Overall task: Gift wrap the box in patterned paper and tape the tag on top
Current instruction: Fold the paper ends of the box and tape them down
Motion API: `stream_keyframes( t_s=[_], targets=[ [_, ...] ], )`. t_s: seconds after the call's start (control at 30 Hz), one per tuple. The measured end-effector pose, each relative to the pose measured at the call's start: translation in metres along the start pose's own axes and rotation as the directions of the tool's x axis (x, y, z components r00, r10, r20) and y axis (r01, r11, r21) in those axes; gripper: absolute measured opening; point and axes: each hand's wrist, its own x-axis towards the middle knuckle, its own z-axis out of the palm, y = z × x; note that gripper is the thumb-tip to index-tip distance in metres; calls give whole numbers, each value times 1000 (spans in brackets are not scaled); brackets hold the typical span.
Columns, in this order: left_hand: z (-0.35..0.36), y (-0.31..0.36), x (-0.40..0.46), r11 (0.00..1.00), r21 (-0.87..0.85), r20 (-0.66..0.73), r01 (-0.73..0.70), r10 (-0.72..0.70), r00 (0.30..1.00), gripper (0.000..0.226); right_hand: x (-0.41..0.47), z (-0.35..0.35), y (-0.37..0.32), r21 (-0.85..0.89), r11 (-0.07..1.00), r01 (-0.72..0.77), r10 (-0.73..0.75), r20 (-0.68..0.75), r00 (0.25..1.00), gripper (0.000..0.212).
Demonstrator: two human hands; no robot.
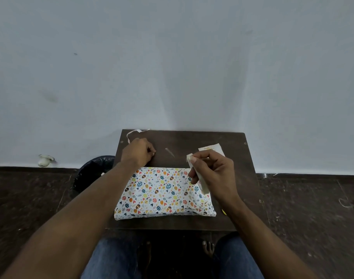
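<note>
The box (162, 192), wrapped in white paper with a coloured egg-and-heart pattern, lies flat on a small dark table (238, 198). My right hand (214, 174) hovers over the box's far right corner and pinches a pale strip, which looks like tape or its backing (198, 176). My left hand (138, 152) is behind the box's far left corner, with fingers curled and fingertips together near the tabletop; whether it holds anything is hidden. A small pale card, possibly the tag (212, 149), lies at the table's back right.
A curled white paper strip (131, 133) hangs over the table's back left edge. A thin sliver (170, 152) lies mid-table. A bin with a black liner (91, 174) stands left of the table. A wall rises just behind. My knees sit under the near edge.
</note>
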Motion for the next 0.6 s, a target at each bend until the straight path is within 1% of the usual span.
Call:
stream_keyframes(
  t_s=[0.1, 0.23, 0.3, 0.37, 0.4, 0.5, 0.6],
  targets=[
    [-1, 6, -2, 998, 63, -19, -32, 33, 999, 21, 1, 0, 1, -8, 1000, 7, -7, 2, 1000, 11],
    [3, 6, -2, 997, 76, -38, 0, 3, 999, 32, 2, 2, 2, -12, 1000, 8, -8, 4, 1000, 11],
    [2, 7, -3, 997, 77, -35, 21, -18, 999, 26, 2, 1, 2, -9, 1000, 9, -9, 9, 1000, 11],
    [-1, 8, -1, 994, 101, -50, 38, -33, 998, 13, 2, 1, 1, -9, 1000, 10, -10, 10, 1000, 11],
    [-3, 8, 0, 992, 121, -55, 45, -39, 998, 12, 2, 2, 0, -8, 1000, 11, -11, 8, 1000, 12],
    [-6, 13, 1, 984, 162, -36, 78, -73, 997, 18, 3, 2, -2, -1, 1000, 10, -10, 5, 1000, 12],
    [-6, 20, -1, 983, 129, -64, 130, -122, 990, 14, 3, 2, -6, 1, 1000, 8, -8, 0, 1000, 13]
  ],
)
